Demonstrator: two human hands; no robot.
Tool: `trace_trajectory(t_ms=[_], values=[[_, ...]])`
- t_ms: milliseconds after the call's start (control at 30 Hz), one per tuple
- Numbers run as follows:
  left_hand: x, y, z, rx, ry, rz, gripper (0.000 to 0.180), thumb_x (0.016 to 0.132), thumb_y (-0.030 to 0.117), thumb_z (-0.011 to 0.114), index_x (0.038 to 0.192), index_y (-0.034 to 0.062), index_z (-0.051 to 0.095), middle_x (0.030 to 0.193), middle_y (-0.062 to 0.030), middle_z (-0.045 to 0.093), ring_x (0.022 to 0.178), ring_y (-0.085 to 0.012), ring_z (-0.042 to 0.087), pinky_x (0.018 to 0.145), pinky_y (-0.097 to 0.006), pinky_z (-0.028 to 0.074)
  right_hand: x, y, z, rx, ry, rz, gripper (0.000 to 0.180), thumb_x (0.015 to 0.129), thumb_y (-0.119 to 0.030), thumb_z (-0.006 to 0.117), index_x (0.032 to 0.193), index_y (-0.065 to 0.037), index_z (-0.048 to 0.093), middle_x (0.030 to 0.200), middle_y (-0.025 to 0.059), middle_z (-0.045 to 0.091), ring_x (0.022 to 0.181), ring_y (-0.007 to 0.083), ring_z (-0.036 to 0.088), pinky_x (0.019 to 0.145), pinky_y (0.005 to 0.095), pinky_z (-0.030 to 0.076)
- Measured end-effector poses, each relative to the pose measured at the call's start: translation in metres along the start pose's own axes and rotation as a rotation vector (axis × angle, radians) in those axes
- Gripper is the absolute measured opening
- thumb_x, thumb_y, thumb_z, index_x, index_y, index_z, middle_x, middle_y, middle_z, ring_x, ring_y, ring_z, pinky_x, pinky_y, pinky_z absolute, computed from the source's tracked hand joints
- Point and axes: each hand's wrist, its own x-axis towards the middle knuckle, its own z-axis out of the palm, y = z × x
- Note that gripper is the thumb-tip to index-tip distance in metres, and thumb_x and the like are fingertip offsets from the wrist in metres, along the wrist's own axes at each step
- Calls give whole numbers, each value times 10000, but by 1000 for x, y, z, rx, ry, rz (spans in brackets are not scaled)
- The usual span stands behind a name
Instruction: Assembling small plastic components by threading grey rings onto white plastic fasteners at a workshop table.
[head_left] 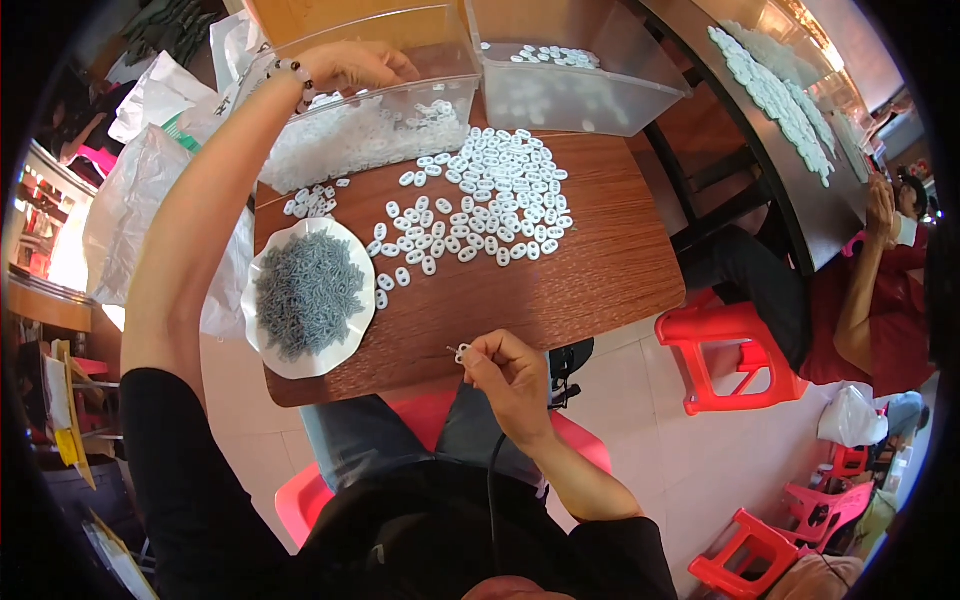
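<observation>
My left hand (355, 65) reaches over the wall of a clear plastic bin (375, 125) at the far left; its fingers bend down inside, and the fingertips are hidden. Small white plastic pieces fill much of that bin. Above the table's near edge, my right hand (508, 385) pinches a small white two-holed oval piece (462, 354) between thumb and fingers. A thin grey bit, seemingly a screw, sticks out from it. Many white two-holed oval pieces (510, 170) lie spread on the brown table (600, 255). A white scalloped dish (258, 335) heaped with small grey screws (308, 290) stands at the left.
A second clear bin (580, 100) with white pieces stands at the back right. Smaller white pieces (310, 201) lie beside the dish. White plastic bags (140, 215) crowd the left. At right are a red stool (700, 365), a seated person (870, 320) and a dark table (800, 215).
</observation>
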Motion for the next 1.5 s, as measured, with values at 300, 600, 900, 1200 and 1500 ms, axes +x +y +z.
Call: trace_trajectory(t_ms=[300, 600, 900, 1200, 1500], values=[[36, 4, -2, 151, -367, -99, 643, 719, 439, 730, 1304, 214, 585, 1191, -41, 620, 960, -166, 538, 686, -323, 458, 4, 0, -4, 65, 3, 66, 101, 922, -79, 590, 848, -10, 587, 717, -8, 571, 660, 34, 506, 613, 192, 408], [65, -1, 22, 245, -464, -68, 696, 694, 521, 762, 1277, 200, 560, 1191, -66, 584, 1047, -201, 547, 765, -355, 510, 7, -8, -9, 140, 33, 178, 70, 912, -48, 576, 850, -14, 577, 718, 6, 570, 658, 45, 507, 612, 198, 406], [74, -6, 35, 221, -507, 2, 296, 812, 186, 670, 1060, 41, 600, 921, -49, 651, 772, -139, 618, 607, -267, 524, 9, -11, -12, 165, 57, 209, 63, 907, -34, 571, 850, -9, 577, 711, 11, 571, 651, 51, 507, 606, 205, 413], [68, -16, 27, 165, -356, 86, 160, 811, 107, 654, 880, -23, 715, 799, -75, 688, 675, -140, 637, 560, -286, 544, 8, -8, -10, 143, 44, 186, 68, 910, -55, 585, 855, -14, 585, 708, 4, 571, 652, 49, 507, 614, 203, 410], [69, -14, 14, 36, -108, 31, 116, 762, 72, 704, 817, -27, 722, 619, -30, 633, 528, -89, 593, 480, -241, 469, 7, -8, -9, 129, 52, 169, 79, 909, -62, 591, 847, -12, 586, 701, 3, 573, 642, 46, 502, 615, 202, 407]])
